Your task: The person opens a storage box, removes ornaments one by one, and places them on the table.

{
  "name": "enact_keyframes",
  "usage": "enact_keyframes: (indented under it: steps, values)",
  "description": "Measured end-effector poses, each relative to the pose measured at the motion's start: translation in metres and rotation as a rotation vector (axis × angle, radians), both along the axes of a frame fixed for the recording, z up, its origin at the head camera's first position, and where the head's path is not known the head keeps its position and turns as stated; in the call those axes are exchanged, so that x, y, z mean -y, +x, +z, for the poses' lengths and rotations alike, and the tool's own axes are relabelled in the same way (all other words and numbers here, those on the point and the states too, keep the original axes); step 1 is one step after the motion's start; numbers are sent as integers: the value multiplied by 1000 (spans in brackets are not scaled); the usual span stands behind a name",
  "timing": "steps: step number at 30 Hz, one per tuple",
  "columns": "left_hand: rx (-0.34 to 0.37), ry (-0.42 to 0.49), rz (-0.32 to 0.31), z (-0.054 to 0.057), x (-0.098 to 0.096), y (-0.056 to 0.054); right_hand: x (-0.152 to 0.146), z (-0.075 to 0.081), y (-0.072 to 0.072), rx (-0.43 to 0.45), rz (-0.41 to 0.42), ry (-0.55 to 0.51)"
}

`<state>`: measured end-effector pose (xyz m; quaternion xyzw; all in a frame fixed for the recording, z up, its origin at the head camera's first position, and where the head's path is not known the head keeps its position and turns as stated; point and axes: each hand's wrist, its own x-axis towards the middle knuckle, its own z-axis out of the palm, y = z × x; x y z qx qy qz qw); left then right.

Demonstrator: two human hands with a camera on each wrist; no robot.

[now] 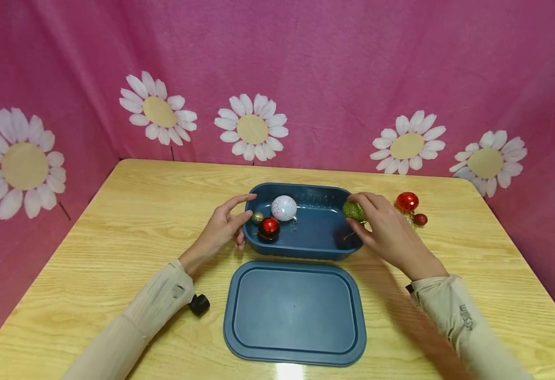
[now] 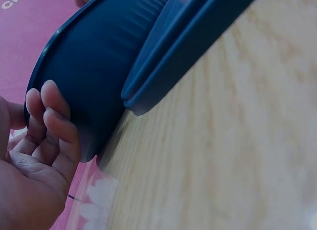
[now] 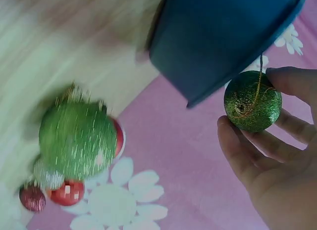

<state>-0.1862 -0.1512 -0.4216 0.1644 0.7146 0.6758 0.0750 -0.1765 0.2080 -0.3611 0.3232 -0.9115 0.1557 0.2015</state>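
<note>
Our right hand [image 1: 386, 227] is clamped on the green glitter ball [image 1: 353, 211], thumb on one side and fingers on the other, at the right end of the blue container [image 1: 301, 250]; we cannot tell whether the ball touches the wall. To set it down well, we would bring it low over the bare floor on the right and part our fingers gently—a dropped ball may roll. Its gold cord [image 3: 261, 64] hangs loose, so we should keep it off the rim. Our left hand [image 1: 220, 227] grips the container's left end, a good brace against sliding. Inside, toward the left, lie a white ball [image 1: 284, 208], a red ball [image 1: 269, 229] and a small gold ball [image 1: 257, 217]. Outside to the right, a large green ball [image 3: 77, 141], a shiny red ball [image 1: 407, 201] and a small dark-red ball [image 1: 420, 219] crowd near our wrist—an easy knock. The lid [image 1: 294, 311] lies on the near side, clear of the ball's path.
</note>
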Motion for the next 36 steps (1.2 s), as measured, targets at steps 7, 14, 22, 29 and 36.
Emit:
enact_keyframes:
  steps: [7,14,22,29,36]
  values:
    - [1,-19,13,-1,-3,3,-24,4,8,7,-66,-21]
    - [18,-13,-1,-4,-4,4,-50,3,13,0,-128,-69]
    - [8,-27,22,-1,-1,1,-82,9,10,45,-226,-70]
    - [18,-30,25,-1,-1,2,-101,-3,9,103,-226,16]
    - [13,-16,14,0,-1,0,-110,-16,5,197,-213,56]
